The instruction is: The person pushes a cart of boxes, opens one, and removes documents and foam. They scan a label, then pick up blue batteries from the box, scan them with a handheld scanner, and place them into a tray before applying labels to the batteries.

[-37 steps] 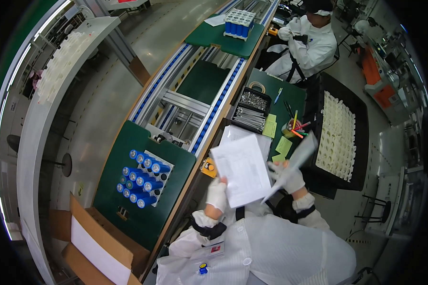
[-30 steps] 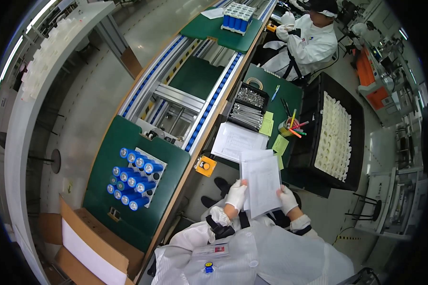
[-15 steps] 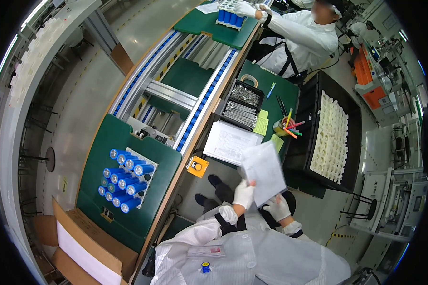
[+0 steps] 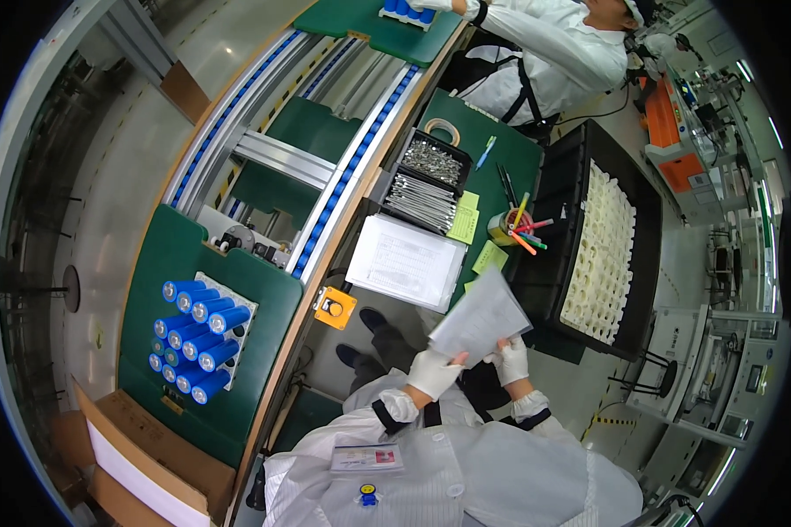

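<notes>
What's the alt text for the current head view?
Gloved left hand and right hand hold a paper. Left: blue cylinders on a green board by a conveyor; ahead: metal parts and a document, with a co-worker beyond; right: white parts in a black bin.

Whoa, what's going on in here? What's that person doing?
The person is holding a piece of paperwork in front of them, with the left hand and the right hand, both in white gloves. More printed sheets lie by the green desk. Off to the left, blue cylindrical batteries sit in a white holder on a green board.
</notes>
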Demonstrator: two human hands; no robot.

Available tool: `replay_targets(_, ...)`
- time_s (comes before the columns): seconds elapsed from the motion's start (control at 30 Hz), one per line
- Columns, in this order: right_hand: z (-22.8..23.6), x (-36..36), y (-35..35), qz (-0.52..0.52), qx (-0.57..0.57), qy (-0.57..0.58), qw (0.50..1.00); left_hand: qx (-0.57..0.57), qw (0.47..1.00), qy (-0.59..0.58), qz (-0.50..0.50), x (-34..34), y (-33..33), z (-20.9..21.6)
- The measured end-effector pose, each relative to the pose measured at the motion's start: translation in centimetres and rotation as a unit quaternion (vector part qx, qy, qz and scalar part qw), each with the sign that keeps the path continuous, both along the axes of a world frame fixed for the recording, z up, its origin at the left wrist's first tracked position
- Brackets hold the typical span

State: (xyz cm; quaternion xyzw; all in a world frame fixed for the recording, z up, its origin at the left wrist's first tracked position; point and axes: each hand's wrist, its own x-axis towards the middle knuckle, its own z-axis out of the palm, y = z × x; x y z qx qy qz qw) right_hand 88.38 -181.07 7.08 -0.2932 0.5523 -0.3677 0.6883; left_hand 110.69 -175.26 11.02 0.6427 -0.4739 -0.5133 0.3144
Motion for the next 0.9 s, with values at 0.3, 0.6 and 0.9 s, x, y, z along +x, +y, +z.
replay_targets(0.3, -1.4, 2.0, -4.0, 0.037, 0.0, 0.095, 0.995, -0.021, 0.997, 0.041, 0.063, 1.4, -0.2, -3.2)
replay_targets(0.6, -3.4, 9.4, -9.5, 0.128, -0.014, 0.193, 0.973, 0.262, 0.782, 0.425, 0.374, 7.0, -2.2, -7.0)
replay_targets(0.9, -7.7, 11.5, -12.8, 0.091, -0.076, 0.3, 0.946, 0.139, 0.838, 0.33, 0.412, 13.6, 7.3, 5.6)
